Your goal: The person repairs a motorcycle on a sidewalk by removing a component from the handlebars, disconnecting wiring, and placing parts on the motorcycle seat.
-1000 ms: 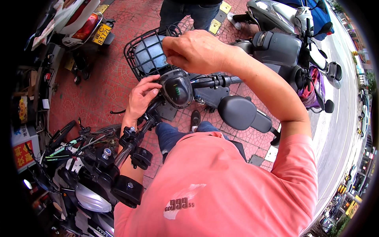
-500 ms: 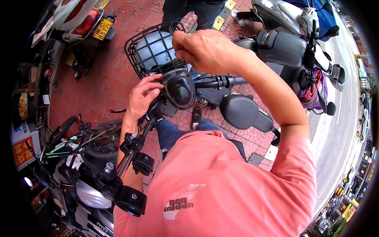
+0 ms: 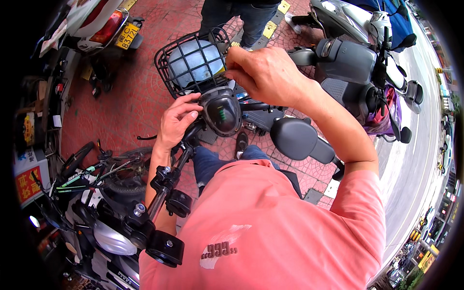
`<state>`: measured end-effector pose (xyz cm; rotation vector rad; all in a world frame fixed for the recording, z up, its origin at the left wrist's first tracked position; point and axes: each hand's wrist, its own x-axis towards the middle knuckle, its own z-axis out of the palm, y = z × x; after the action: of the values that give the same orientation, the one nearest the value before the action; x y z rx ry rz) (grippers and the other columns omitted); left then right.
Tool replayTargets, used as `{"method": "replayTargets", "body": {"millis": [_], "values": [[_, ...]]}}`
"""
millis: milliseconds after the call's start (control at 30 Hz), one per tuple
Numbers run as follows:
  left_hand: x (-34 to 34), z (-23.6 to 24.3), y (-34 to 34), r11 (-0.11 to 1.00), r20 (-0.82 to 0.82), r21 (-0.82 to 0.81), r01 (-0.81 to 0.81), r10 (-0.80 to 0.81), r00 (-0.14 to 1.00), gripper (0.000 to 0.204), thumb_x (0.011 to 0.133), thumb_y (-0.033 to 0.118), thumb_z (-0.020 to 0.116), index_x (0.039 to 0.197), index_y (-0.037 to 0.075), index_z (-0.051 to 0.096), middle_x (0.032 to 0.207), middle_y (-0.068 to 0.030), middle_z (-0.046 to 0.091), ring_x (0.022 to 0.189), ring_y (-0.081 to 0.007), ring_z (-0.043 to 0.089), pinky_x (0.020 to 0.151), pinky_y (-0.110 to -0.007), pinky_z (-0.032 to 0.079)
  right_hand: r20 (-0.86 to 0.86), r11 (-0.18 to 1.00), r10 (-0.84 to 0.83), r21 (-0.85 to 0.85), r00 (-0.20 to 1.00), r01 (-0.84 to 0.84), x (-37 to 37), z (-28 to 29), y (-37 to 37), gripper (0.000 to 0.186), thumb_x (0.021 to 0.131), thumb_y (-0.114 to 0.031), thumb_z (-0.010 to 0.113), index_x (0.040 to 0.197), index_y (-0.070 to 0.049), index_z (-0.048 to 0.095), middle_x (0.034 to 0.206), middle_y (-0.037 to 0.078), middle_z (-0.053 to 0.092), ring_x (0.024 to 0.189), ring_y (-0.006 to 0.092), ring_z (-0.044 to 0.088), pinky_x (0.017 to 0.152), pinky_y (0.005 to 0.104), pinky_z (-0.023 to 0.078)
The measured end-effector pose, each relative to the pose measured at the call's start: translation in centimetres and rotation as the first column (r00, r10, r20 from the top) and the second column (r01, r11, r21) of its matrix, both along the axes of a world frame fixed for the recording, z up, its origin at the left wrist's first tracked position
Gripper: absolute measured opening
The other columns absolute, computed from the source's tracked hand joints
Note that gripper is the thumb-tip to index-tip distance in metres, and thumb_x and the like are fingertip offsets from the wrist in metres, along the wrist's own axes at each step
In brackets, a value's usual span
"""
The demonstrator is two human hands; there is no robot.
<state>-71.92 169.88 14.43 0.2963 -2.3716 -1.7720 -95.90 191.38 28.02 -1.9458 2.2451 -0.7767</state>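
In front of me is the black, rounded dashboard display (image 3: 221,114) of an electric bike, with small green marks lit on its dark face. My left hand (image 3: 176,124) rests its fingertips at the left rim of this display, fingers stretched out and nothing visible in them. Beyond the display sits a black wire basket (image 3: 169,72) with a rounded, pale blue thing (image 3: 195,60) inside. My right hand (image 3: 266,75) is closed above the basket's right edge, thumb and fingers pinched together. Whatever it may hold is hidden. The black handlebar (image 3: 258,106) passes below that hand.
A person in dark trousers (image 3: 239,21) stands just past the basket. Grey scooters (image 3: 345,60) are parked at right, a round black mirror (image 3: 294,137) nearer me. Bicycles (image 3: 123,176) and a clamped bar (image 3: 162,191) crowd the left. Red paving (image 3: 125,77) lies beneath.
My right hand has shifted slightly right and down, uncovering more of the basket's right side. The left hand keeps its place at the display's rim. The whole view has moved a little.
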Motion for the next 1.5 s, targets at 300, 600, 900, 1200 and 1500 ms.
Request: {"method": "replayTargets", "body": {"millis": [300,600,900,1200,1500], "values": [[-0.1,0.4,0.4,0.998,0.024,0.053,-0.018,0.017,1.0,0.021,0.102,0.011,0.071,0.117,-0.001,0.079,0.149,-0.014,0.064,0.121,-0.0204,0.069,0.095,-0.032,0.058,0.003,0.993,-0.051,-0.104,0.999,0.051,-0.5,-1.0,-0.7,0.024,0.099,-0.029,0.073,0.096,-0.007,0.063,0.063,0.015,0.066,0.064,0.0399,0.07,0.059,0.0504,0.054],[0.0,0.2,0.3,0.993,0.027,0.114,-0.035,0.032,0.999,0.021,0.1,0.009,0.071,0.116,-0.002,0.079,0.149,-0.0146,0.064,0.121,-0.0211,0.07,0.094,-0.033,0.06,-0.045,0.974,0.216,0.073,0.975,-0.212,-1.0,1.1,-2.2,0.02,0.097,-0.022,0.07,0.096,-0.003,0.064,0.064,0.017,0.066,0.065,0.0406,0.071,0.059,0.0494,0.055],[0.1,0.4,0.2,0.998,0.029,0.047,-0.044,0.043,0.999,0.019,0.099,0.008,0.071,0.113,-0.002,0.08,0.147,-0.0158,0.065,0.116,-0.021,0.071,0.092,-0.033,0.06,-0.137,0.942,0.262,0.253,0.955,-0.222,-1.4,3.3,-3.0,0.028,0.099,-0.03,0.069,0.088,-0.004,0.069,0.064,0.017,0.066,0.063,0.0392,0.071,0.061,0.0492,0.056],[0.0,0.3,0.1,0.998,0.016,0.049,-0.042,0.041,0.999,0.019,0.099,0.009,0.072,0.113,-0.001,0.08,0.147,-0.0149,0.066,0.118,-0.0204,0.07,0.09,-0.031,0.059,-0.191,0.936,0.352,0.083,0.916,-0.342,-2.0,1.5,-3.0,0.023,0.098,-0.024,0.068,0.091,-0.002,0.069,0.065,0.019,0.067,0.065,0.0406,0.072,0.062,0.0502,0.056],[0.1,-0.7,-0.2,0.998,-0.021,0.043,-0.043,0.044,0.999,0.02,0.099,0.012,0.072,0.112,0.0,0.081,0.146,-0.0119,0.068,0.105,-0.0134,0.069,0.082,-0.027,0.056,-0.191,0.925,0.358,-0.057,0.914,-0.374,-1.4,1.3,-3.8,0.016,0.098,-0.019,0.065,0.098,-0.003,0.068,0.066,0.016,0.068,0.066,0.0408,0.071,0.064,0.0509,0.056]]}}
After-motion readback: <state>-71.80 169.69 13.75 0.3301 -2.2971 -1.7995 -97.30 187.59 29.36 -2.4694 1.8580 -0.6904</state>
